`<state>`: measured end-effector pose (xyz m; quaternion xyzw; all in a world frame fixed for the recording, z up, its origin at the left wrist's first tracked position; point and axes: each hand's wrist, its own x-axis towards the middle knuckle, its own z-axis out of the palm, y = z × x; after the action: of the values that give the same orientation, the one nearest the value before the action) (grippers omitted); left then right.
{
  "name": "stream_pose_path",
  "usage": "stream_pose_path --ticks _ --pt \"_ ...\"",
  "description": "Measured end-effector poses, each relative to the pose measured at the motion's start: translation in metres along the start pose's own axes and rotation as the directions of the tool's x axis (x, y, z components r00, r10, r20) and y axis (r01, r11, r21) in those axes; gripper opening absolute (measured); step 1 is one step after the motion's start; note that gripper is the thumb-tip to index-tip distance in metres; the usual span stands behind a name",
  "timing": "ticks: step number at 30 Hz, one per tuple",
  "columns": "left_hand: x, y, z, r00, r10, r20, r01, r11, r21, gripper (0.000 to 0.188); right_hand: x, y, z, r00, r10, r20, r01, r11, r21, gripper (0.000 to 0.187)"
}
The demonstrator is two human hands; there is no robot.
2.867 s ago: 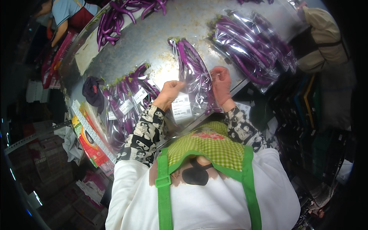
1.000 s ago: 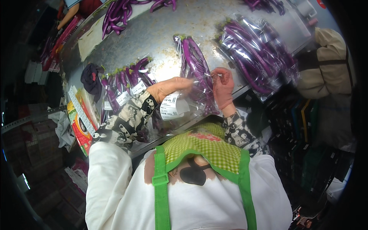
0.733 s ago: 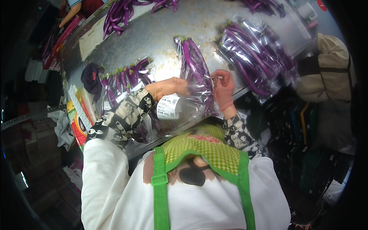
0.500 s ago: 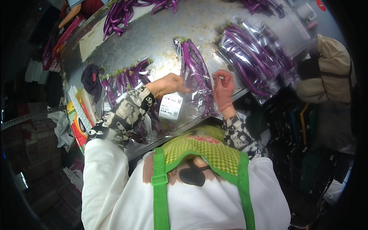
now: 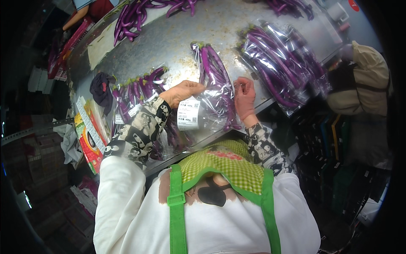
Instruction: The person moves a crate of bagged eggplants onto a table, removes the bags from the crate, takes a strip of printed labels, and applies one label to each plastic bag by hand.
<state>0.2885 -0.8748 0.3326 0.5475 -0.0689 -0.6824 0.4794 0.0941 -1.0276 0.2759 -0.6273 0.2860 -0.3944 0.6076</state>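
A clear plastic bag of long purple eggplants (image 5: 216, 67) lies on the metal table in front of me, stems pointing away. Beside its left edge, a white printed label (image 5: 188, 114) hangs below my fingers. My left hand (image 5: 185, 92) is closed, thumb and fingers pinched on the left side of the plastic bag. My right hand (image 5: 245, 99), in a thin pinkish glove, is at the bag's right edge with its fingers curled together. Whatever those fingers hold, if anything, is too small to make out.
Several bagged eggplants (image 5: 283, 63) are piled at the right, and more labelled bags (image 5: 137, 91) lie left of my hand. Loose eggplants (image 5: 131, 19) rest at the far edge. A dark cloth (image 5: 102, 87) sits at the left. Another person's arm (image 5: 76, 17) shows at the upper left.
My left hand and forearm have shifted slightly, and the label now faces upward more squarely. My right hand has barely moved, and the eggplant bag stays in place.
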Motion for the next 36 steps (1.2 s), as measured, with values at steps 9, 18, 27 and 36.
stream_pose_path --ticks 9,18,27,36 --pt "0.025 -0.023 0.006 0.922 0.043 -0.386 0.087 0.946 0.313 0.017 0.001 0.016 -0.002 0.986 0.133 0.104 -0.087 0.929 -0.36 0.022" --pt "0.03 -0.02 0.003 0.954 -0.111 -0.28 0.155 0.978 0.141 0.021 0.02 -0.008 -0.01 0.871 0.326 0.367 -0.147 0.886 -0.439 0.055" --pt "-0.023 -0.011 0.035 0.989 0.081 -0.126 -0.054 0.978 0.201 0.046 0.047 -0.117 -0.025 0.763 0.297 0.575 -0.294 0.95 -0.102 0.025" --pt "-0.152 0.003 0.123 0.829 0.489 0.271 -0.511 0.859 0.013 0.038 0.052 -0.123 0.042 0.75 0.063 0.659 0.66 -0.141 -0.738 0.028"
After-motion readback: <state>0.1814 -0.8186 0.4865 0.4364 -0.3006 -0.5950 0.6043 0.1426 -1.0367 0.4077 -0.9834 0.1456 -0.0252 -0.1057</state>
